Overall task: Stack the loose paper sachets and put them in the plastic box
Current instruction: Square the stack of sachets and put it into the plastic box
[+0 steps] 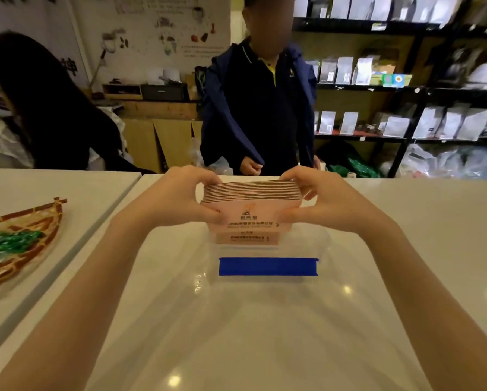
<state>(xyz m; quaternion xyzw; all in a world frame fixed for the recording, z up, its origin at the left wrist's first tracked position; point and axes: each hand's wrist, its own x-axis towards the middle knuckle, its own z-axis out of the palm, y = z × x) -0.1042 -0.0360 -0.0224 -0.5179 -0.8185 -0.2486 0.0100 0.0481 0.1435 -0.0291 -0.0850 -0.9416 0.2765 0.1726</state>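
Observation:
A thick stack of pale pink paper sachets (250,200) with dark printed text is squeezed between both my hands. My left hand (184,197) grips its left end and my right hand (318,197) grips its right end. The stack is held over the far end of a clear plastic box (322,244) that stands on the white counter and bears a strip of blue tape (267,266) on its near wall. More pink sachets (246,237) show below the held stack, inside the box.
A woven bamboo tray (39,238) with green wrapped items lies on the left counter section. A seam (118,198) divides the two counter tops. One person in a dark blue jacket (259,108) stands just across the counter; another in dark clothes (47,108) is at the left. Shelves of pouches fill the right.

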